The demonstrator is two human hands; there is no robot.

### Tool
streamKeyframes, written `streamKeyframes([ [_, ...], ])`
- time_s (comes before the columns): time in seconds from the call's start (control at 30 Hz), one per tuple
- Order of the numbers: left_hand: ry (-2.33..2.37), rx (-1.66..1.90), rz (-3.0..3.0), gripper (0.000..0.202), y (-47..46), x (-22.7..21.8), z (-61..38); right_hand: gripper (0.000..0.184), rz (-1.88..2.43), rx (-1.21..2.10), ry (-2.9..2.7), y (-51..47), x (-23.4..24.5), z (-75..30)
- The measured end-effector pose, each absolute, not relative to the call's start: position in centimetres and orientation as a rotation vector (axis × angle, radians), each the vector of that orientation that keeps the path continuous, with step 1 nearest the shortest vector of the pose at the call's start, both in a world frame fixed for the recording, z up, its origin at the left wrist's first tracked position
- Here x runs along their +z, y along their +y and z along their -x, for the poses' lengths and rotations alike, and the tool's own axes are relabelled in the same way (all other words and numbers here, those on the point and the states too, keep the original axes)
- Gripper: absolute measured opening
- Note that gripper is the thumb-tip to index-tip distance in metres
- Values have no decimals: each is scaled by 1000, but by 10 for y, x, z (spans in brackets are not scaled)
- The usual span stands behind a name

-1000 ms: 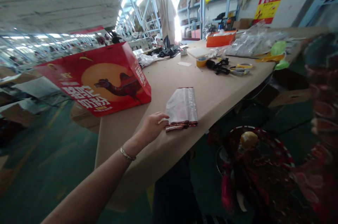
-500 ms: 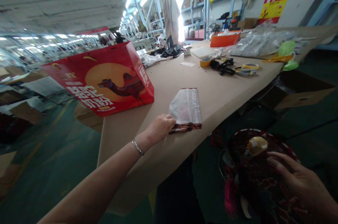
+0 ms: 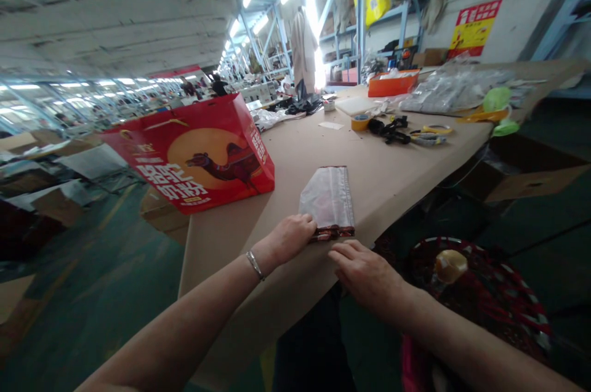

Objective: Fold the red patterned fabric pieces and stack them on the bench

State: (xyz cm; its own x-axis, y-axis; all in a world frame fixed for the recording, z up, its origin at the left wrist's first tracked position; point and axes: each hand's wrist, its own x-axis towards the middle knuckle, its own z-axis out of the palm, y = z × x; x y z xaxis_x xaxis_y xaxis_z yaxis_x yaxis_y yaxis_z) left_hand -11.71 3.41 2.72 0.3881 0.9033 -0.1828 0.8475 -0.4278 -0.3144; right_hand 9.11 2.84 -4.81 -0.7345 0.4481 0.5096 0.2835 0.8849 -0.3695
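Observation:
A small clear plastic bag (image 3: 329,200) with dark red patterned cloth at its near end lies flat near the front edge of the brown table (image 3: 295,146). My left hand (image 3: 290,238) rests on the bag's near left corner with its fingers curled over the edge. Just below the bag's near end my right hand (image 3: 364,272) lies on the table edge, fingers stretched toward the bag and touching its end. A silver bracelet sits on my left wrist.
A red paper gift bag (image 3: 198,155) with a camel print lies on its side at the table's left. Tape roll (image 3: 359,123), scissors and black clips (image 3: 392,129) lie farther back, with an orange tray (image 3: 392,82) and plastic bags behind. A basket of dark red cloth (image 3: 466,281) stands at lower right.
My right hand has come up from the basket of red cloth to the near end of the plastic bag. My left hand stays on the bag's corner. The camera has tipped slightly.

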Motion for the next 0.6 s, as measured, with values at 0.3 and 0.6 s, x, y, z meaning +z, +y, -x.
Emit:
streamKeyframes([
  [0.3,-1914,-135,2497,21,61,54,129,39,633,33,-2577,44,-60,-47],
  [0.6,-2072,-195,2568,18,12,105,97,17,595,516,-2520,44,-40,-73],
])
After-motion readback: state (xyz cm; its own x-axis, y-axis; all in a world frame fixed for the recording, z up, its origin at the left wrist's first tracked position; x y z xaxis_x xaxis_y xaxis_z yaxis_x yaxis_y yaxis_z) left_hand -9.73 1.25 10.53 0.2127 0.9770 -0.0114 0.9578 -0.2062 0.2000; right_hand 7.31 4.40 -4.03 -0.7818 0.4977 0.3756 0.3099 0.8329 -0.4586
